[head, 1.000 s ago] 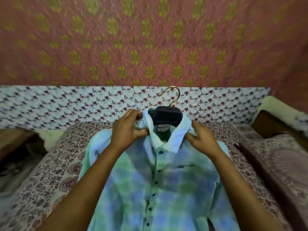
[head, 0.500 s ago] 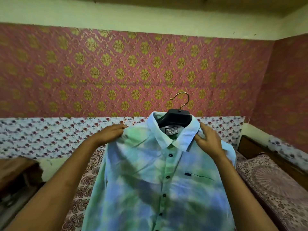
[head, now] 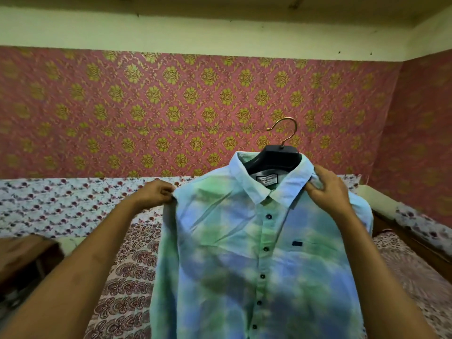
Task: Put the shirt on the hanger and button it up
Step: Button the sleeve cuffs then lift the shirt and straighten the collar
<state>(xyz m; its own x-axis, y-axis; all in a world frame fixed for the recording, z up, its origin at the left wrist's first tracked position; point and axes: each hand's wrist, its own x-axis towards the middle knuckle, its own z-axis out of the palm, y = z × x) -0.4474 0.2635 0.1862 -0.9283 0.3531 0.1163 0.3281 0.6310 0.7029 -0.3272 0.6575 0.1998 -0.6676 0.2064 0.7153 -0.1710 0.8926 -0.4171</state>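
Hangered shirt (head: 244,253) between left hand (head: 156,195) and right hand (head: 327,189)

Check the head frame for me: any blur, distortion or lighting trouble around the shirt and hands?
Head view: light is dim with a yellow-green cast. Wide-angle bending curves the ceiling line and stretches both forearms at the bottom edge. The wallpaper is softly smeared; the shirt, hanger, left hand and right hand read slightly soft but legible. No glare or hard shadows.
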